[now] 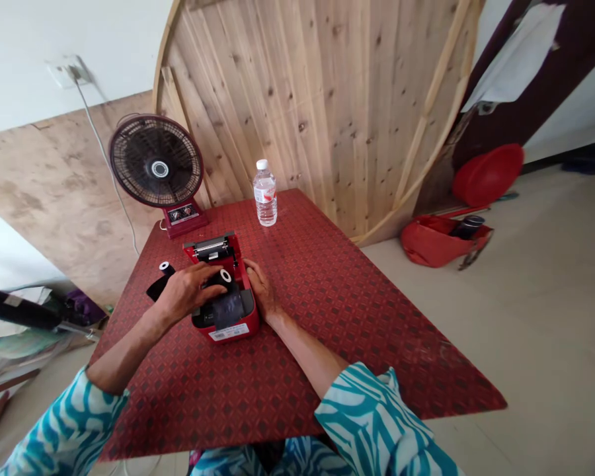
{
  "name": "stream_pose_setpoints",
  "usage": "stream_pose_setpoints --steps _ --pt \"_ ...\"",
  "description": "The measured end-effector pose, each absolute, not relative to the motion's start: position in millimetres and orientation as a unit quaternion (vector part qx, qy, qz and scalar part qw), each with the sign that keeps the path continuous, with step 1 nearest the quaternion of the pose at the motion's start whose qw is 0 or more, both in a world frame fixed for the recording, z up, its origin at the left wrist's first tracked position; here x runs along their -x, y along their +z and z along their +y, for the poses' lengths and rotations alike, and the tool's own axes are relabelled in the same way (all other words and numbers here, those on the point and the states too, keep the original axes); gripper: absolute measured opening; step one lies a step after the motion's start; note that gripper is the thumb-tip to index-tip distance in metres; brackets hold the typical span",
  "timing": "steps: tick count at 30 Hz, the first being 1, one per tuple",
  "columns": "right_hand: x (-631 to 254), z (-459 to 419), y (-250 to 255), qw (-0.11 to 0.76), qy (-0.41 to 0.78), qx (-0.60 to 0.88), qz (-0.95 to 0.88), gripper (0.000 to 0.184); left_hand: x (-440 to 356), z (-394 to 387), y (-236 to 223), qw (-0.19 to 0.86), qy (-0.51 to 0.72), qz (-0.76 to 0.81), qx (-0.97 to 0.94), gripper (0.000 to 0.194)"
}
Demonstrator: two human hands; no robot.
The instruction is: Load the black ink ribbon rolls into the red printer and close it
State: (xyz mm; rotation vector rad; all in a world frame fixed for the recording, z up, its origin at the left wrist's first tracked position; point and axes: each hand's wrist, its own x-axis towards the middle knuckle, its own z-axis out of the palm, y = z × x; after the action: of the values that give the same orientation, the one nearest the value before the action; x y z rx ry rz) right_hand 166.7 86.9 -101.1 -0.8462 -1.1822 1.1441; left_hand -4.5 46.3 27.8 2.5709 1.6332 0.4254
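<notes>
A small red label printer (234, 330) stands on the table with its lid (213, 250) raised. My left hand (191, 287) reaches over its open bay, fingers closed around a black ribbon roll (225, 276) with a white core. Dark film hangs from that roll over the printer's front. To the left of my left hand, a second, thinner black roll (166, 268) with a white core shows, with a dark strip beside it; my hand hides how the two connect. My right hand (262, 287) is curled against the printer's right side, its fingertips partly hidden.
A dark red fan (181, 221) stands at the table's far left corner, its cord running to a wall socket. A water bottle (266, 198) is upright near the far edge. Behind the red-patterned table (357, 317) leans a large round wooden board (317, 99). A red bag (429, 244) lies on the floor.
</notes>
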Motion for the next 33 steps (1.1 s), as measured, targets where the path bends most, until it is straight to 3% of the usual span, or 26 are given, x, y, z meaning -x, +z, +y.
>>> stream_pose_setpoints --steps 6,13,16,20,24,33 --pt "-164 91 -105 0.606 0.495 0.363 -0.506 0.04 -27 66 26 -0.018 -0.085 0.574 -0.814 0.025" --pt "-162 92 -107 0.611 0.491 0.356 -0.51 0.038 -36 89 23 0.034 -0.112 0.546 -0.829 0.016" --pt "-162 92 -108 0.615 0.492 0.355 -0.504 0.038 -22 80 28 0.059 -0.07 0.532 -0.842 0.024" --pt "-163 92 -109 0.612 0.495 0.351 -0.508 0.039 2 49 31 0.13 0.105 0.523 -0.836 0.035" --pt "-163 92 -111 0.61 0.492 0.353 -0.511 0.039 11 22 25 0.162 0.16 0.478 -0.849 0.034" --pt "-163 92 -111 0.61 0.487 0.366 -0.507 0.041 5 14 13 -0.008 0.247 0.41 -0.878 0.023"
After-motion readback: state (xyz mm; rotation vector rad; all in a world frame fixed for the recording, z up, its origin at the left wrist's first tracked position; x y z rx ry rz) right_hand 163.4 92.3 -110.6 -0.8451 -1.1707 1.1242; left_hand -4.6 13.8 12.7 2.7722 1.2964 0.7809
